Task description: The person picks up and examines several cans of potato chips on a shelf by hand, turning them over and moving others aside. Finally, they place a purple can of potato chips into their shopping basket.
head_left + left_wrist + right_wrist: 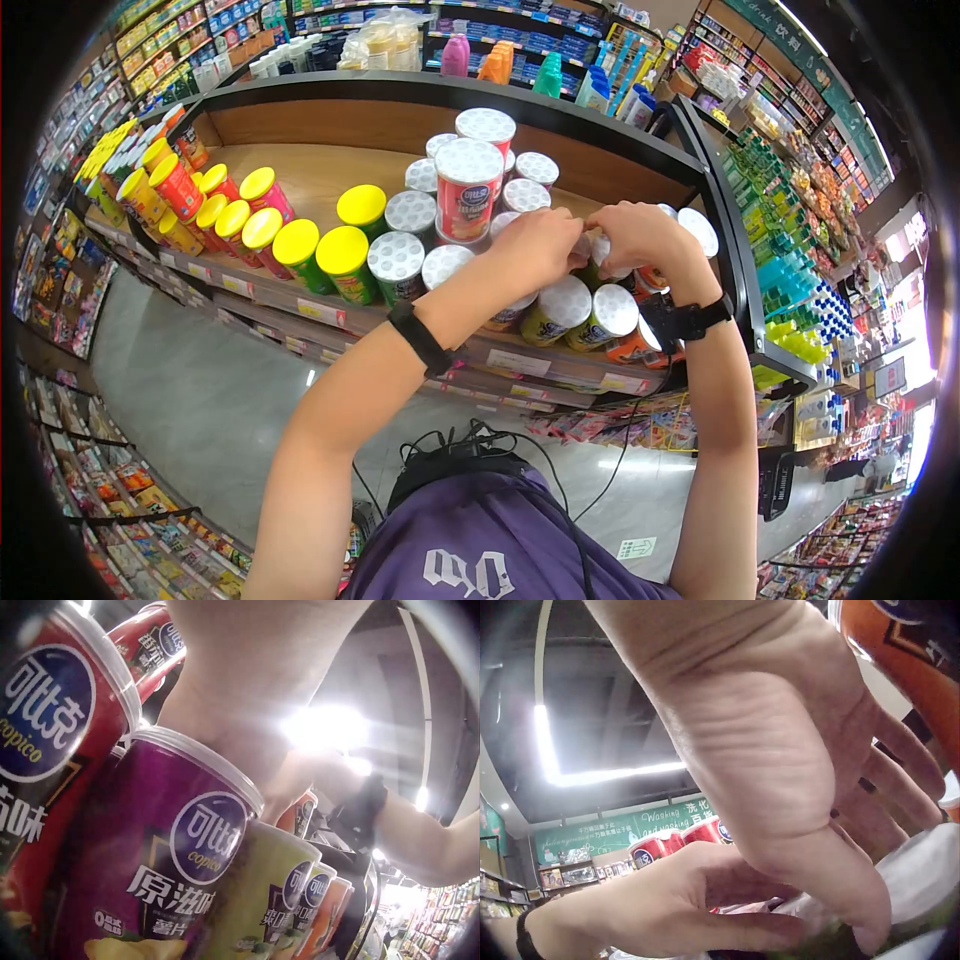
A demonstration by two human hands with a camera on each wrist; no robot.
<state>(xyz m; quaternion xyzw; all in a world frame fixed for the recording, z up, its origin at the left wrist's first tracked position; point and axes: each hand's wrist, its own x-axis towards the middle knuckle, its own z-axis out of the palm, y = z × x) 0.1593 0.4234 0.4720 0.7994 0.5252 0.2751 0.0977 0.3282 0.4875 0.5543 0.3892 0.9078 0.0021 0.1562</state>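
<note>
My right hand [640, 240] reaches down over the white-lidded potato chip canisters, fingers and thumb bent around a white lid [922, 870] with a greenish body below. My left hand [540, 245] meets it from the left, fingertips right beside that lid. In the right wrist view the left hand [727, 896] shows thumb and fingers apart, its fingertips hidden behind the right thumb; I cannot tell whether it grips anything. Close to the left hand are a purple canister [169, 840] and a red canister [467, 200] standing on top of others.
Yellow-lidded canisters [345, 262] line the shelf's left front edge, some tilted. The dark shelf frame [400, 90] borders the back, with bottles [495, 62] beyond. Green-topped bottles [770, 220] stand right of the shelf. A cable [630, 430] hangs from the right wrist.
</note>
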